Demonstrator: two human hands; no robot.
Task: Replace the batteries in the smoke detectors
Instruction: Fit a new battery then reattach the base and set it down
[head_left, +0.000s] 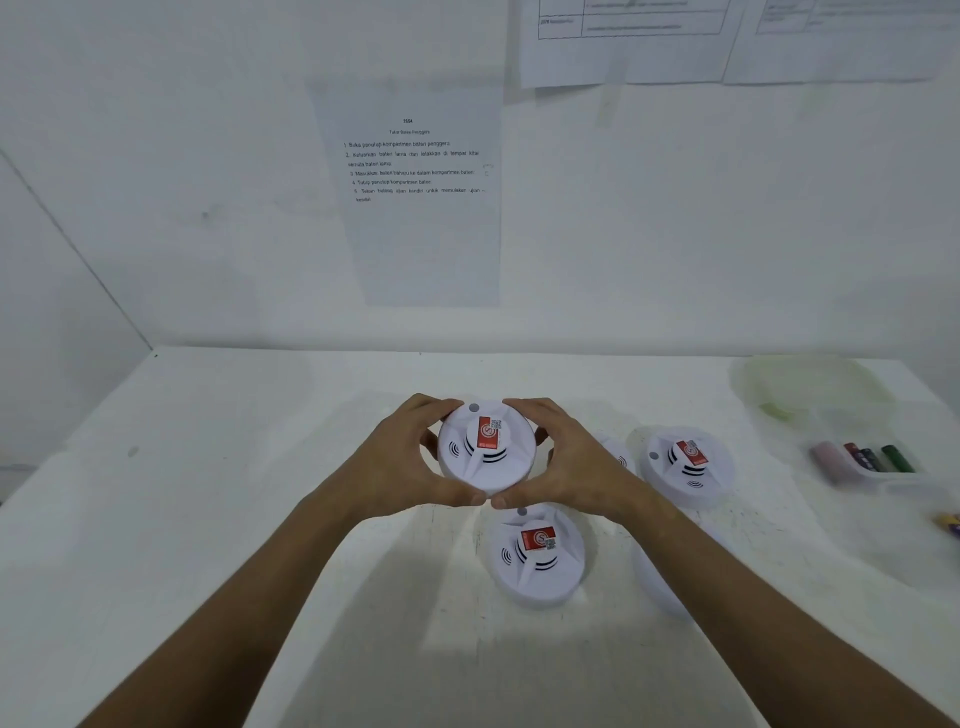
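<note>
1. My left hand (410, 457) and right hand (566, 462) grip one smoke detector (485, 449) by its rim, raised above the desk (234, 467).
2. A second detector (537, 553) lies below it; a third detector (685, 465) lies right.
3. Batteries (865, 457) rest far right.

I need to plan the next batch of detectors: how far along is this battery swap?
Nothing looks finished. In hand: both hands, left hand and right hand, grip one closed smoke detector. Left: opening it, plus the closed detector in front and the one to the right; batteries lie at the right.
</note>
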